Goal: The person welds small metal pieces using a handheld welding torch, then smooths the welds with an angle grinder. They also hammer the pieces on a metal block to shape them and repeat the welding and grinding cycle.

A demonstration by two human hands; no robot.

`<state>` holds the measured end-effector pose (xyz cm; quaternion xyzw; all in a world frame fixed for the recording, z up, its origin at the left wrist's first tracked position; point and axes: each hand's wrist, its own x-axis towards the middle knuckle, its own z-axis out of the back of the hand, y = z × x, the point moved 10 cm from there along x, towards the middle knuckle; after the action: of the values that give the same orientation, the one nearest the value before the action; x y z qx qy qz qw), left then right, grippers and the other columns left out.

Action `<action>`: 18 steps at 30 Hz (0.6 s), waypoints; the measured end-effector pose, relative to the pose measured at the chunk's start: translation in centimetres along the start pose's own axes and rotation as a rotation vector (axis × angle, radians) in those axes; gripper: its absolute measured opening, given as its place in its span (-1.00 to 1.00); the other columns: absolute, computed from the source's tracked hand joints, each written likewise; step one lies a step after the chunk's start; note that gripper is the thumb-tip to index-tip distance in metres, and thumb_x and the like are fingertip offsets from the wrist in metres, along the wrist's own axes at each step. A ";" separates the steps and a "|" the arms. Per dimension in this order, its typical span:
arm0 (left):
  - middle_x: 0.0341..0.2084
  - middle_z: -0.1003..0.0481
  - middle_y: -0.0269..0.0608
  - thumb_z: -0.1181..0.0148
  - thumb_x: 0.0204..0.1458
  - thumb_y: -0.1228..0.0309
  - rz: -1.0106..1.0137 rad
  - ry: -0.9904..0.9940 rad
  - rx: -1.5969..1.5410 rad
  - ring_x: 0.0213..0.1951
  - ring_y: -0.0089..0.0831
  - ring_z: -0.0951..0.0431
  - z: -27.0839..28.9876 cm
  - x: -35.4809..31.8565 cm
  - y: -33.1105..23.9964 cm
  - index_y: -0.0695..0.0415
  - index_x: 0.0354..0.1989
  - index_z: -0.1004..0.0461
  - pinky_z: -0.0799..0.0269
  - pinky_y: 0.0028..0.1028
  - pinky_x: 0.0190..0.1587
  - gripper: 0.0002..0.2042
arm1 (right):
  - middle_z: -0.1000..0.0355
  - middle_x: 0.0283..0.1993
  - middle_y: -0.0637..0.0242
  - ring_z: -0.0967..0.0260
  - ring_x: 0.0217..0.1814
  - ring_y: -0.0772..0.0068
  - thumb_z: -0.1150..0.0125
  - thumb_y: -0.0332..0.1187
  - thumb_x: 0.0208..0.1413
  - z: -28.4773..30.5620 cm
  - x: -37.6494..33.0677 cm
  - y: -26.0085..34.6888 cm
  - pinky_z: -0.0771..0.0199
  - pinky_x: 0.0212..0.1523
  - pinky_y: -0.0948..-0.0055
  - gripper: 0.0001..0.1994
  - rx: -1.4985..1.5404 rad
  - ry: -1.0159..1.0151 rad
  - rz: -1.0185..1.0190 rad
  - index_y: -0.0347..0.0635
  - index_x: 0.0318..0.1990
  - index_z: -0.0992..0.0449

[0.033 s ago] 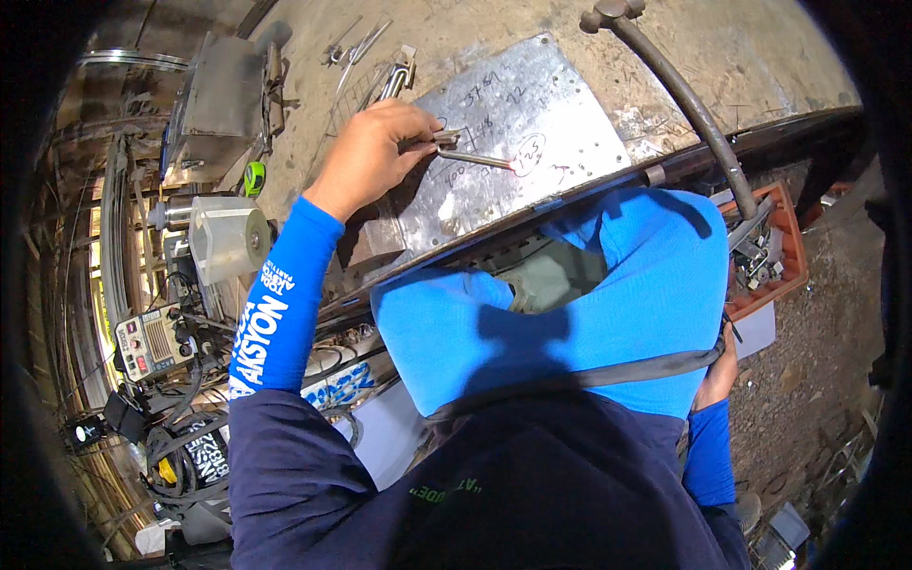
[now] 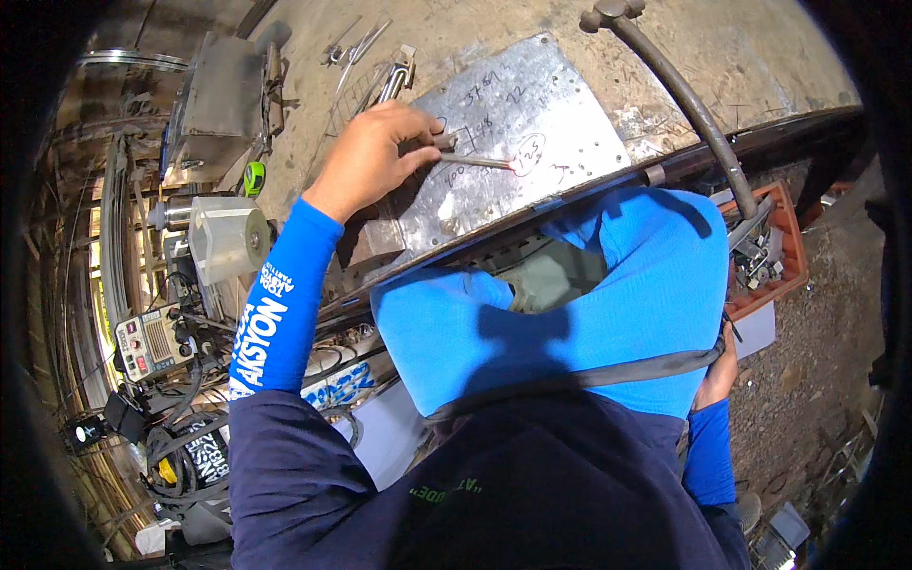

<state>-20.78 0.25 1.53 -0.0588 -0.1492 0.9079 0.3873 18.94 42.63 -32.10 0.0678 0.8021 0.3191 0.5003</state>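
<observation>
I am watching my left hand (image 2: 366,161) reaching out over the worktop (image 2: 760,57), fingers closed round one thin marker (image 2: 475,161). The marker's long axis is running out to the right from the hand, almost level, and its reddish tip is touching the single metal plate (image 2: 532,142) beside a circled scribble. The plate is lying flat near the worktop's front edge, directly ahead of my chest. My right hand (image 2: 719,372) is hanging low at my side, well apart from the plate, partly hidden behind my blue shirt, so I cannot tell whether it is gripping anything. The left hand is plainly the nearer one. One curved metal bar (image 2: 684,100) is crossing the worktop right of the plate.
</observation>
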 end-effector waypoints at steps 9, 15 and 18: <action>-0.21 -0.66 -0.06 -0.56 -0.01 0.48 0.169 0.050 -0.044 -0.16 -0.07 -0.67 -0.7 -0.5 -0.3 0.21 -0.14 -0.63 -0.57 -0.24 -0.06 -0.72 | -0.56 0.30 0.18 -0.51 0.27 0.22 -0.13 -0.08 0.51 -0.4 0.1 -0.1 -0.48 0.33 0.22 -0.53 0.013 -0.006 -0.028 -0.24 0.34 -0.52; -0.26 -0.59 -0.09 -0.56 -0.08 0.51 0.013 0.002 0.092 -0.15 -0.07 -0.60 -0.3 -1.3 -2.3 0.19 -0.15 -0.62 -0.54 -0.21 -0.02 -0.69 | -0.58 0.26 0.18 -0.54 0.23 0.24 -0.13 -0.09 0.52 -0.6 0.3 -0.3 -0.50 0.30 0.23 -0.55 0.023 0.019 -0.032 -0.24 0.31 -0.54; -0.25 -0.58 -0.11 -0.57 -0.11 0.51 -0.036 -0.033 0.149 -0.13 -0.07 -0.58 -0.2 -1.6 -3.1 0.18 -0.16 -0.62 -0.53 -0.21 -0.01 -0.69 | -0.59 0.25 0.19 -0.55 0.21 0.23 -0.12 -0.08 0.52 -0.3 0.7 -0.3 -0.51 0.29 0.23 -0.56 0.031 0.022 -0.014 -0.23 0.30 -0.55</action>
<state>-17.46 1.18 2.30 -0.0122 -0.0885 0.9102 0.4045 18.43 42.57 -32.73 0.0665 0.8128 0.3037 0.4926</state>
